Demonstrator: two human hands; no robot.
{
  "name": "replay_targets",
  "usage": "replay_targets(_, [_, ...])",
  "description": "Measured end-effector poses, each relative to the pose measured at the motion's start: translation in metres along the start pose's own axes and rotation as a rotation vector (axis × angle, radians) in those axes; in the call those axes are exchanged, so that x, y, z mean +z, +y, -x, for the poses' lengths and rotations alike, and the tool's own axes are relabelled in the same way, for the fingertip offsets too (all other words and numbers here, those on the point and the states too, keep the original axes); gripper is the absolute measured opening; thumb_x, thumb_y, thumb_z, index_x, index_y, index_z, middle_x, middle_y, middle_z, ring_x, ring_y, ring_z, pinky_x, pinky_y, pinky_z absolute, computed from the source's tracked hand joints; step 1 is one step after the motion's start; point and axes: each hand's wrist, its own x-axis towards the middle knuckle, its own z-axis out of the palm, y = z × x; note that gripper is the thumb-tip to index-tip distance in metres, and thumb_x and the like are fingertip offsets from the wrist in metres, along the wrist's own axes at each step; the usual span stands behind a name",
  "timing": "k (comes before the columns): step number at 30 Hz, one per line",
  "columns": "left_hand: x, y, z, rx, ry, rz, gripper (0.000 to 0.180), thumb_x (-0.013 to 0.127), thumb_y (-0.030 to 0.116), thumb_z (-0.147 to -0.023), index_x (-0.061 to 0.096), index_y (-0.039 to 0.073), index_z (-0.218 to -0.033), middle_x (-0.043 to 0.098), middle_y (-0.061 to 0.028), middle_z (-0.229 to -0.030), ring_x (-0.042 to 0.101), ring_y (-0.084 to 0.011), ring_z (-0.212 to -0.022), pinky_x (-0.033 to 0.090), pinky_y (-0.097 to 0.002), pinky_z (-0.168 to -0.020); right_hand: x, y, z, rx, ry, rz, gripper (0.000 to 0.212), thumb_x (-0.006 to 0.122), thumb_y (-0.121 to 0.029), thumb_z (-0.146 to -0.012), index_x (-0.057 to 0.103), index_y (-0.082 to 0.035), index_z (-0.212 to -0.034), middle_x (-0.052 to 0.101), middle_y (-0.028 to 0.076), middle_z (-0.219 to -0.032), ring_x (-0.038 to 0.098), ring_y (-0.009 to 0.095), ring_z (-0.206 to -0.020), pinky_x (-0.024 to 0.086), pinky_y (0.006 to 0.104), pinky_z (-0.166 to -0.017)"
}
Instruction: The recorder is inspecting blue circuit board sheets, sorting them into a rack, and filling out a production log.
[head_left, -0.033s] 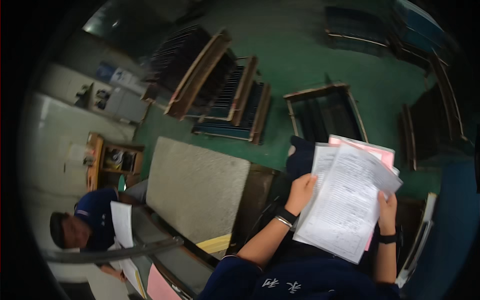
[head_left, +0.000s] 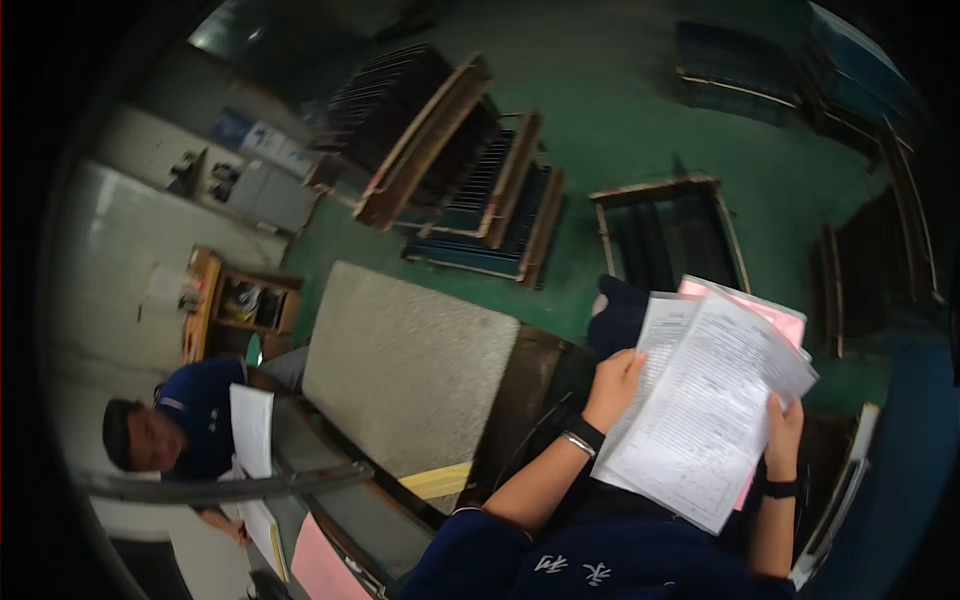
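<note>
A fanned stack of printed paper sheets [head_left: 700, 410] lies across my lap, the top ones white and covered in fine print. Behind them a pink sheet [head_left: 775, 312] sticks out at the far right corner. My left hand [head_left: 614, 390] grips the stack's left edge, thumb on top. On the right edge, my right hand [head_left: 784, 437] pinches the sheets between thumb and fingers. Both wrists wear dark bands, and the left also has a metal bracelet. The fingers beneath the papers are hidden.
A grey slab-like tabletop [head_left: 405, 365] stands to my left. Beyond it a person [head_left: 195, 420] sits with papers at a desk. Stacked slatted racks [head_left: 430, 150] and a low frame [head_left: 670, 235] stand on the green floor [head_left: 590, 130]. A pink sheet [head_left: 325, 565] lies at lower left.
The surroundings have shifted slightly rightward in the picture as the view turned a little. Both hands keep the same hold on the papers.
</note>
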Motion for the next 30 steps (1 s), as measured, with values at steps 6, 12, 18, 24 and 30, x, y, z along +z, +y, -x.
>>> replay_targets(6, [-0.098, 0.009, -0.002, -0.093, 0.439, -0.121, 0.021, 0.050, 0.015, -0.094, 0.056, -0.004, -0.090, 0.052, -0.0087, -0.063, 0.042, -0.0095, -0.058, 0.039, -0.0270, -0.054, -0.046, 0.033, -0.017, -0.061, 0.042, 0.052, 0.040, 0.052, -0.014, -0.093, 0.043, 0.009, -0.125, 0.053, 0.015, -0.121, 0.051, 0.021, -0.107, 0.038, 0.0307, -0.095])
replay_targets(12, [-0.258, 0.032, 0.040, -0.023, 1.113, 0.095, 0.023, 0.043, 0.019, -0.098, 0.054, 0.002, -0.090, 0.059, -0.0037, -0.082, 0.053, -0.0102, -0.073, 0.045, -0.0267, -0.068, -0.085, 0.051, -0.044, -0.078, 0.074, 0.178, 0.048, 0.050, -0.020, -0.094, 0.038, 0.011, -0.128, 0.049, 0.020, -0.126, 0.049, 0.027, -0.110, 0.038, 0.0336, -0.096])
replay_targets(18, [-0.354, 0.093, 0.101, 0.416, 1.551, 0.489, 0.025, 0.029, 0.005, -0.093, 0.040, -0.008, -0.112, 0.051, -0.0202, -0.115, 0.056, -0.0279, -0.102, 0.048, -0.0386, -0.088, -0.065, 0.021, -0.029, -0.087, 0.050, 0.145, 0.047, 0.050, -0.020, -0.094, 0.038, 0.010, -0.128, 0.047, 0.022, -0.128, 0.049, 0.029, -0.111, 0.038, 0.0359, -0.096])
replay_targets(24, [-0.427, 0.109, 0.123, 0.549, 1.707, 0.703, 0.046, 0.028, -0.004, -0.087, 0.036, 0.006, -0.131, 0.046, -0.0172, -0.129, 0.052, -0.0313, -0.112, 0.048, -0.0462, -0.089, -0.054, 0.003, -0.021, -0.100, 0.035, 0.129, 0.046, 0.049, -0.019, -0.095, 0.039, 0.010, -0.129, 0.046, 0.024, -0.129, 0.049, 0.030, -0.112, 0.039, 0.0382, -0.097])
replay_targets(30, [-0.496, 0.083, 0.115, 0.548, 1.946, 0.983, 0.043, 0.029, -0.007, -0.085, 0.029, -0.011, -0.129, 0.043, -0.0267, -0.126, 0.052, -0.0396, -0.109, 0.046, -0.0499, -0.095, -0.048, -0.016, -0.007, -0.110, 0.061, 0.189, 0.046, 0.048, -0.018, -0.096, 0.036, 0.009, -0.131, 0.044, 0.024, -0.131, 0.047, 0.031, -0.114, 0.038, 0.0386, -0.098])
